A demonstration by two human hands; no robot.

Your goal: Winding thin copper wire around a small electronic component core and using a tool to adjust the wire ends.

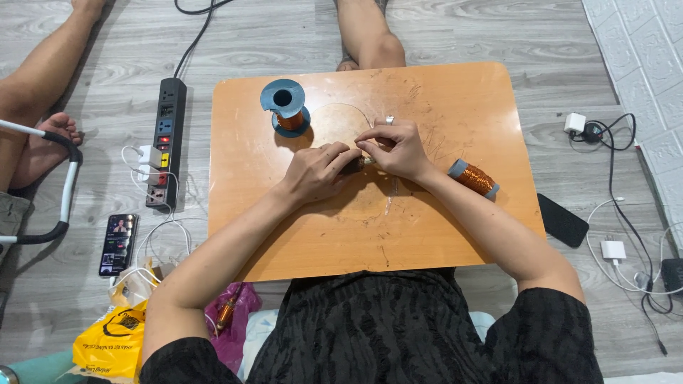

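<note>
Small dark piece sits pinched between both hands over the middle of the orange counter. Left hand and right hand close their fingers tight on it. Copper wire spool lies just beside; blue spool stands near.
</note>
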